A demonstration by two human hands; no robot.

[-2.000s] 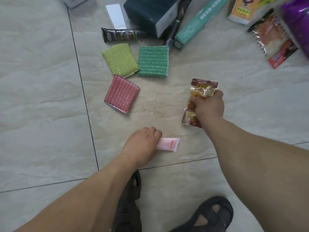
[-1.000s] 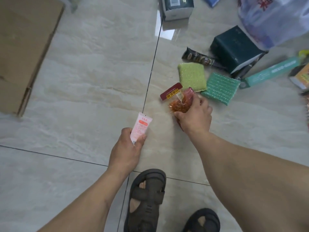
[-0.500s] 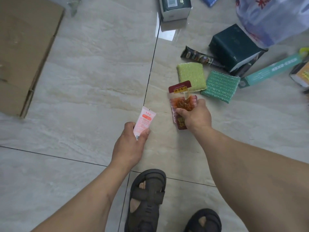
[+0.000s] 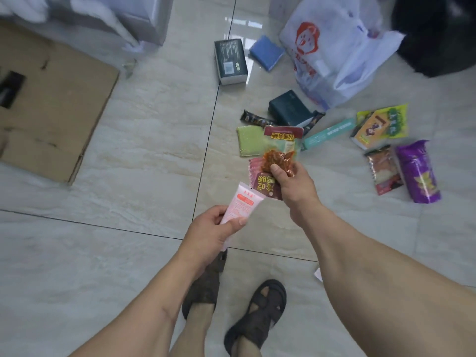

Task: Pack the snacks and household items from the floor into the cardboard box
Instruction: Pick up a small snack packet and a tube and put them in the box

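Head view: both hands are loaded and raised above the floor [image 4: 144,140]. The left hand [image 4: 210,234] has its fingers [image 4: 233,222] closed around the lower part of a pink tube [image 4: 242,202], thumb across the front, the flat crimped end pointing up and away. The right hand [image 4: 293,184] pinches a red snack packet [image 4: 277,155] at its middle, fingers shut on the clear window showing orange-brown contents; the packet hangs slightly crumpled.

Landmark: the cardboard box [image 4: 51,106]. It lies at the far left of the frame, well apart from both hands, showing a broad brown face; whether its opening faces up I cannot tell. Everything still loose lies to the right of the box, past a dark grout line: a green sponge [image 4: 248,144], a dark snack bar [image 4: 255,119], a dark green box [image 4: 288,108], a black carton [image 4: 230,60], a blue pad [image 4: 268,52], a teal carton [image 4: 327,134], a yellow packet [image 4: 381,126], a purple bag [image 4: 418,171] and a white plastic bag [image 4: 334,52].

Step in hand (judgement): carry phase, two items picked up, neither yet in the box. Task looks early, with most items unpacked.

Next move calls for swinging both hands leftward to the box, finding its opening, and releasing tube and packet inside. The packet is thin and limp; a loose pinch may let it slip.
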